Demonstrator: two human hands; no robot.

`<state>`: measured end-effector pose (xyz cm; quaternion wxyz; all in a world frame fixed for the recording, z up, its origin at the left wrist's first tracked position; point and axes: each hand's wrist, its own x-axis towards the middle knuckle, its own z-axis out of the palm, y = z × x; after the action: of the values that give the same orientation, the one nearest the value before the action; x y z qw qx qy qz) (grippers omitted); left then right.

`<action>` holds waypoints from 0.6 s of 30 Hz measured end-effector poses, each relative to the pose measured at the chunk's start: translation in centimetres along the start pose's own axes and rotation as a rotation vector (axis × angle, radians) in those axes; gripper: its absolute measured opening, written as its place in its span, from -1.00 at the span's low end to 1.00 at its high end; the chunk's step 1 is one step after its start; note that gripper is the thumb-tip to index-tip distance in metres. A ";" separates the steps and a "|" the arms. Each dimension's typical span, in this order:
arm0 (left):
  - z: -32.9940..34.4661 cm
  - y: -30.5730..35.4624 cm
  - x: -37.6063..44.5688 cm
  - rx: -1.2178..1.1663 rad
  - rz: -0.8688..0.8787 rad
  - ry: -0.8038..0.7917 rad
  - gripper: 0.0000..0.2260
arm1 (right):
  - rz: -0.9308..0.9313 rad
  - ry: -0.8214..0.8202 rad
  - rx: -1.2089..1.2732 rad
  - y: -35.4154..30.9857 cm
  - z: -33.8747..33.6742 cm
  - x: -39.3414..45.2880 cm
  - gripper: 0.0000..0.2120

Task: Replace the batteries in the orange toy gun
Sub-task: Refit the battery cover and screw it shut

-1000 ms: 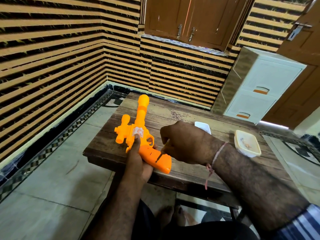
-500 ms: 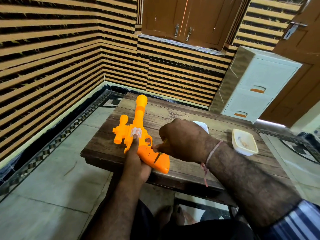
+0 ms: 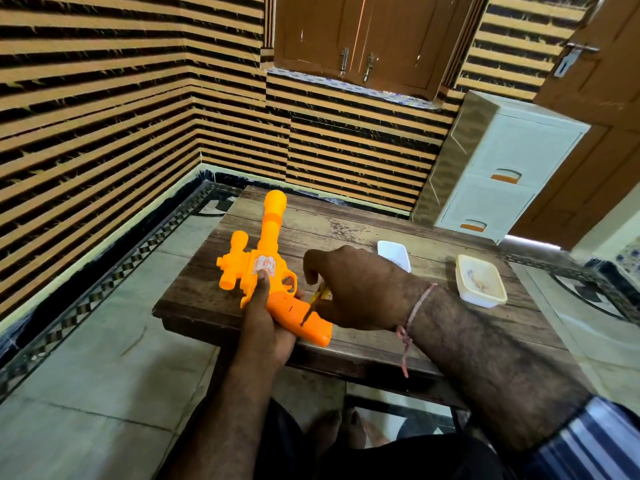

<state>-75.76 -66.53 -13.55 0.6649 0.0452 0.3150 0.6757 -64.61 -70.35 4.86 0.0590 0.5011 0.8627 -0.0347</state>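
1. Left hand [image 3: 266, 327] wraps the gun [image 3: 273, 271] at the grip, thumb lying up along the body; the gun rests tilted on the bench [image 3: 346, 230] near edge.
2. Right hand [image 3: 360, 289] curled round a screwdriver [image 3: 313, 303], tip touching the grip's side, just right of the left hand.
3. Key relation: gun's long axis runs away from the hands, barrel far, grip nearest; the shaft meets the grip at a slant. Probably working the battery cover screw; screw itself too small to tell.
4. Beyond the right hand: white dish [image 3: 394, 254], partly hidden by knuckles.
5. Further right: tub [image 3: 481, 282], well apart. Nothing blocks the tool.
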 end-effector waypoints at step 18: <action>0.2 0.0 -0.2 -0.007 0.001 -0.023 -0.55 | 0.004 0.028 0.022 -0.2 -0.1 0.1 -0.69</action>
<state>-75.65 -66.62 -13.32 0.6684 0.0509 0.3050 0.6765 -64.87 -70.35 4.99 0.0414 0.5041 0.8618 -0.0370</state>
